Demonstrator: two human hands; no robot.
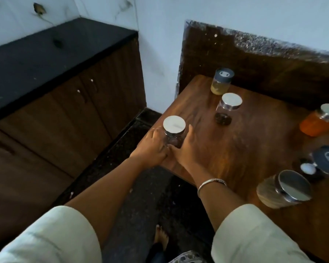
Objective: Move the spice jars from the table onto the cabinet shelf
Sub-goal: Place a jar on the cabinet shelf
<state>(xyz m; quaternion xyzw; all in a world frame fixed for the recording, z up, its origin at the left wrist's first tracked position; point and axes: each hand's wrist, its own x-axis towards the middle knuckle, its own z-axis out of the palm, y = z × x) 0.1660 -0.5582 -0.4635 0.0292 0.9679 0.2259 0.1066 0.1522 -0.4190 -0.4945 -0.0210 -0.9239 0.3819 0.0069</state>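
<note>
Wood, dark and glossy, makes up the table [245,145], and at its near left corner stands the small jar [174,126], with a pale flat lid and something dark inside. Our left grip [152,147] curls against the jar's left side. Our right grip [187,149] wraps the right side with the thumb raised beside the lid, so both are clamped on the glass just under the lid. The jar looks upright, but our fingers hide its base and we cannot tell whether it has left the table. We judge this to be the pick-up of one jar, with five other jars [227,109] waiting farther back and to the right, well apart from this one. To do it well, we should squeeze the glass body rather than the lid, since we cannot tell how tight the lid sits. The lift should go straight up and stay level, because the corner hangs over the dark floor [144,196] and a slip there means a drop. The cabinet [68,103] stands to our left with its doors apparently closed and no shelf in view. We would likely need to pass the jar to one hand and free the other for a door.
</note>
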